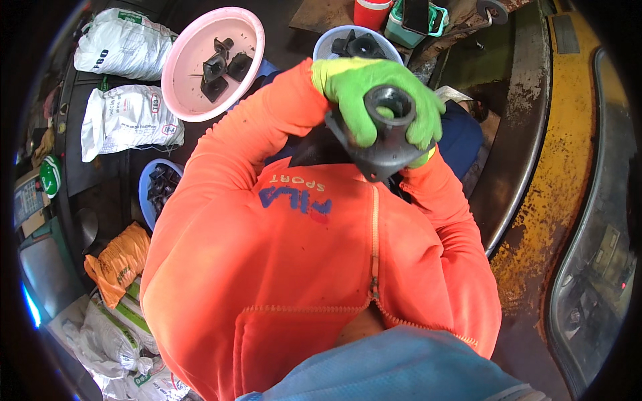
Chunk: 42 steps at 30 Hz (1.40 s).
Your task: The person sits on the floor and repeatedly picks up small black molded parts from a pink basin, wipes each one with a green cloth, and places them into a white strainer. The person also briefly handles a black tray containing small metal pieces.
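In front of my chest I hold a black moulded part (pixel 386 148) with a round open neck and a wide flange with a small hole near its corner. My left hand (pixel 354 77), in a green glove, is closed over it, the thumb pressed along the neck. My right hand (pixel 422 158) is at the part's right and lower side; only a little of its glove and cuff shows, and most of its fingers are hidden behind the part. Some green glove shows through the neck opening. Similar black parts lie in a light blue basin (pixel 322 50) just beyond my hands.
A pink basin (pixel 175 70) with several black parts stands at the far left. A blue basin (pixel 144 190) holds more dark pieces. White sacks (pixel 127 50) and an orange bag (pixel 120 260) line the left. A rusty yellow machine frame (pixel 548 194) runs along the right.
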Tool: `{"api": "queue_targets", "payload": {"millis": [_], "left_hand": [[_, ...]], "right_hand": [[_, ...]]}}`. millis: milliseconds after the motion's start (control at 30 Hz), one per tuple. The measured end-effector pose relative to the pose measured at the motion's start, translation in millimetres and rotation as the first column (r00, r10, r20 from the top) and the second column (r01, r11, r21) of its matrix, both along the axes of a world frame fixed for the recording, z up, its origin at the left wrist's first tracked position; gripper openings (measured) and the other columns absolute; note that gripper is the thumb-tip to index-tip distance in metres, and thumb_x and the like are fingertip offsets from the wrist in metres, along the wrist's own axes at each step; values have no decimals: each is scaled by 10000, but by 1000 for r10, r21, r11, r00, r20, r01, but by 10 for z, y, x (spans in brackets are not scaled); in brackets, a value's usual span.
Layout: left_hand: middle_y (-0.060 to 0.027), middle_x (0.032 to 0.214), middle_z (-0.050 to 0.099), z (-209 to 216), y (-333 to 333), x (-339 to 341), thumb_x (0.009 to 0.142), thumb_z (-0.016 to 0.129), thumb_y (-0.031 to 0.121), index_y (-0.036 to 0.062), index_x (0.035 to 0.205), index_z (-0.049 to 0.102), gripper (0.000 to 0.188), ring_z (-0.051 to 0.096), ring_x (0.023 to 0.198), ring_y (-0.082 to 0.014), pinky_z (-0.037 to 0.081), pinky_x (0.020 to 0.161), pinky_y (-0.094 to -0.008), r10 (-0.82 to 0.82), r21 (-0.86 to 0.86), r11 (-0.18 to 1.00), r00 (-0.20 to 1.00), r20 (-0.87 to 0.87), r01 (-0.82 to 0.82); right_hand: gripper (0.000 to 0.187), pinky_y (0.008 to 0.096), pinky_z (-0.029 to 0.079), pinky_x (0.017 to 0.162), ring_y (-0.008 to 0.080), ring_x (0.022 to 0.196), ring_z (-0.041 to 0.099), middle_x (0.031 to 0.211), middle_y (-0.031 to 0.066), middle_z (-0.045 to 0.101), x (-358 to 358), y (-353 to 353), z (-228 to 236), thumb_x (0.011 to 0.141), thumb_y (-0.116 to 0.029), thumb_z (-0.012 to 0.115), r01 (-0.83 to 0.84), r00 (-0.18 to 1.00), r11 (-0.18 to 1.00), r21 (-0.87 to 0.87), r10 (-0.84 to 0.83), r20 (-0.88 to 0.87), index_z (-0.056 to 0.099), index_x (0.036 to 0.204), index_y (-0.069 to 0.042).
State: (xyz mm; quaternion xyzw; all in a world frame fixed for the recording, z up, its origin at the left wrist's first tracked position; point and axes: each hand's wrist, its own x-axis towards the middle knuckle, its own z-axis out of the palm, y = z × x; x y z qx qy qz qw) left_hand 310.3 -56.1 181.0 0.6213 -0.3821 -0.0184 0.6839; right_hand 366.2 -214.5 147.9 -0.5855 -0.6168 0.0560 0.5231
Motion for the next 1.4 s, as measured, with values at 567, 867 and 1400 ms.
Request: {"api": "queue_targets", "payload": {"millis": [567,867,1400], "left_hand": [[-97,1030,667,-67,-320,-102,625,858,170,66,1007,646,449,649,938,-254,519,834,-348,826,-19,516,492,274,-856],[-110,1061,673,104,-105,-170,636,816,232,48,965,646,413,617,1034,-300,472,923,-418,358,212,907,931,73,-365],[-143,1201,635,68,327,-173,646,853,220,28,1156,611,596,611,1119,-283,485,948,-376,688,367,361,510,516,-858]], "right_hand": [[385,336,505,827,228,995,618,1071,86,624,248,85,1,806,-164,690,9,991,1000,19,-6,-137,586,1149,-26],[693,305,480,924,188,1156,553,1231,65,577,293,-112,-77,612,-291,853,-285,944,955,-77,294,150,569,1206,-74],[453,372,510,938,248,1055,639,1185,149,629,400,168,-192,979,-235,502,-154,299,973,-173,-121,-947,479,1347,28]]}}
